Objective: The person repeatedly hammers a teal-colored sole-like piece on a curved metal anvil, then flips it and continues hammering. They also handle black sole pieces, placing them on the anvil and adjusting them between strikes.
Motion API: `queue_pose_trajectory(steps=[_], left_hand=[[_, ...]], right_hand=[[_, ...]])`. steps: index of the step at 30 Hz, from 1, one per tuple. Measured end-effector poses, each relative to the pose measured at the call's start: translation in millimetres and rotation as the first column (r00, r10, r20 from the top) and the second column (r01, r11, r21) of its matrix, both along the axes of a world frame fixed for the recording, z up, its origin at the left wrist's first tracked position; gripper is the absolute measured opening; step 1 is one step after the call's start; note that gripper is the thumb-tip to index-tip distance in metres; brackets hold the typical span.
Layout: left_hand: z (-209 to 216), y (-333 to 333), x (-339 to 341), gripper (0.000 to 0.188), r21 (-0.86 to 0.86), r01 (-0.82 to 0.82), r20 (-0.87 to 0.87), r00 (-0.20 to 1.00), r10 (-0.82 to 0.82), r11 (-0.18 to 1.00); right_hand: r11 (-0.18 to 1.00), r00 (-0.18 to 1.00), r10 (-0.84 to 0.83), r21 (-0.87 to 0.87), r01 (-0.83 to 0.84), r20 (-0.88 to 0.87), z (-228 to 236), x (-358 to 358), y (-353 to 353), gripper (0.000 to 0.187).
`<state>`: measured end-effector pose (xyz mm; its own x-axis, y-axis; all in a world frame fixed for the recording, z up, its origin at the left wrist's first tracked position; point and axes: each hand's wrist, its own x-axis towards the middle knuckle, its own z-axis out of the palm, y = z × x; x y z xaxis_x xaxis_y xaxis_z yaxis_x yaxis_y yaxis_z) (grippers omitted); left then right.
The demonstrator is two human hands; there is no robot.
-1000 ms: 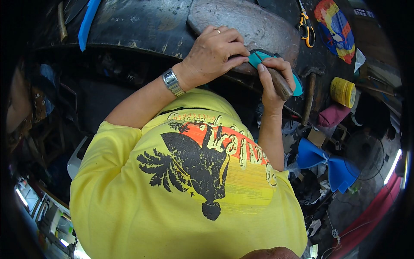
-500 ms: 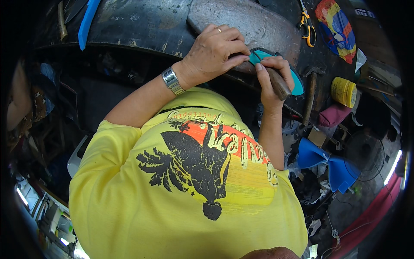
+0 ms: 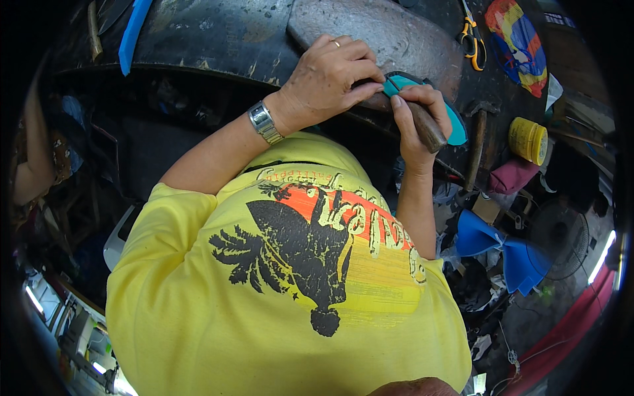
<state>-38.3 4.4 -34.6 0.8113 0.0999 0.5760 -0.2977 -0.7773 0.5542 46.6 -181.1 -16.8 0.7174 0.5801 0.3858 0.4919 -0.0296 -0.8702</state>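
Observation:
My left hand (image 3: pixel 337 72) is closed, its fingertips pinching the near-left edge of a flat teal piece (image 3: pixel 456 129) with a rounded outline. My right hand (image 3: pixel 421 122) wraps round the wooden handle (image 3: pixel 428 129) of a tool. A thin dark part of it shows above the teal piece, close to my left fingertips; the tip is hard to make out. Both hands work at the near edge of a smooth grey stone slab (image 3: pixel 376 36) on the dark worktable (image 3: pixel 218 39). The underside of the teal piece is hidden.
Right of my hands lies a hammer (image 3: pixel 475 142), near a yellow tub (image 3: pixel 527 140). Orange-handled scissors (image 3: pixel 473 46) and a colourful oval piece (image 3: pixel 518 46) lie farther off. A blue strip (image 3: pixel 134 36) is at far left. Another person's arm (image 3: pixel 34 158) shows at left.
My hands and the tool stay almost in place. The other person's arm at the left edge has shifted.

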Motion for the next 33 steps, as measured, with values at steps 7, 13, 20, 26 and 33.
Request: queue_pose_trajectory(steps=[7, 13, 20, 26, 33], left_hand=[[0.0, 0.2, -0.1, 0.017, 0.007, -0.003, 0.001, 1.0, 0.003, 1.0], [2.5, 2.0, 0.0, 0.016, 0.001, 0.018, -0.004, 1.0, -0.018, 1.0], [3.6, 8.3, -2.2, 0.018, 0.002, 0.067, -0.014, 0.998, -0.067, 0.998], [1.9, 8.5, -2.5, 0.017, 0.022, 0.072, -0.001, 0.997, -0.072, 0.997], [1.1, 7.1, -1.8, 0.016, 0.035, 0.056, 0.001, 0.998, -0.056, 0.998]], right_hand=[[1.0, 0.994, 0.008, -0.022, -0.005, 0.107, -1.2, -0.3, 2.2, 0.014], [0.999, 0.992, -0.003, -0.049, 0.009, 0.129, -1.8, -0.5, 2.5, 0.014], [1.0, 0.999, 0.005, -0.006, -0.005, 0.035, -2.1, -1.2, 1.8, 0.014], [0.999, 1.0, 0.016, 0.042, -0.016, -0.008, -2.7, 0.7, 0.5, 0.014], [1.0, 0.998, 0.013, 0.004, -0.013, 0.059, -2.4, -0.3, 0.9, 0.014]])
